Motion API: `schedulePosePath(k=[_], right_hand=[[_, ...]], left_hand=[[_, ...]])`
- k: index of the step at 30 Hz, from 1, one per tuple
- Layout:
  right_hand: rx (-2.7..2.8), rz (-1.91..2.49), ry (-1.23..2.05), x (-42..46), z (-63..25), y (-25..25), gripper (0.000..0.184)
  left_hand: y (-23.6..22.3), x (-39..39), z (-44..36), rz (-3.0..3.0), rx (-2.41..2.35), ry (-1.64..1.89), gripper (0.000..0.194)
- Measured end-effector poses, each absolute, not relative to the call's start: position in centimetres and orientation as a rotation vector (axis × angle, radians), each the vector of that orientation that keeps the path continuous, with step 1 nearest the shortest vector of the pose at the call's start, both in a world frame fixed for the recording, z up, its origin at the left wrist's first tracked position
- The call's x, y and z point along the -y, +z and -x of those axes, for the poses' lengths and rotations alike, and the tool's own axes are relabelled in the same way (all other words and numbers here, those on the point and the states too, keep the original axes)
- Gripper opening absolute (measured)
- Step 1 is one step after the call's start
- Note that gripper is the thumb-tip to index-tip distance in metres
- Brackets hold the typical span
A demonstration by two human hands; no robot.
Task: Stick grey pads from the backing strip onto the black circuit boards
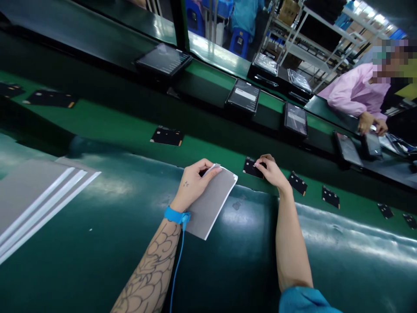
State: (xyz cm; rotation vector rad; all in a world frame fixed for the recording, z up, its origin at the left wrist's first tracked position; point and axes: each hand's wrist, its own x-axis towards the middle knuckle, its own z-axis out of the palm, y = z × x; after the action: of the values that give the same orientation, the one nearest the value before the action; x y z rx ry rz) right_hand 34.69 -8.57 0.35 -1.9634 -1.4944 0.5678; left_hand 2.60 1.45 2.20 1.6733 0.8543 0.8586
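Pinching a black panel (251, 168) at 12 o'clock, the right hand (270, 171) reaches over the green conveyor belt (107, 121). The left hand (198, 182) grips a grey sheet (210, 204) between thumb and fingers; stacked grey sheets (35, 195) lie at 9 o'clock.

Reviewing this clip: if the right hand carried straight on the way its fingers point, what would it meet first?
The right hand would meet the small black panel on the green belt first; it already seems to be touching that panel.
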Motion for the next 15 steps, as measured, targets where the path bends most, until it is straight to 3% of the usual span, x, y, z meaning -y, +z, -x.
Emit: schedulePosePath(k=[9,15], right_hand=[[1.482,1.982,0.435,8.7,-35.1,0.1,0.027],[1.228,1.886,0.287,8.4,-33.4,1.6,0.033]], left_hand=[[2.1,-1.5,-2.6,-1.68,-0.849,0.861,0.031],[2.2,-1.5,-2.7,-1.649,-0.843,0.873,0.031]])
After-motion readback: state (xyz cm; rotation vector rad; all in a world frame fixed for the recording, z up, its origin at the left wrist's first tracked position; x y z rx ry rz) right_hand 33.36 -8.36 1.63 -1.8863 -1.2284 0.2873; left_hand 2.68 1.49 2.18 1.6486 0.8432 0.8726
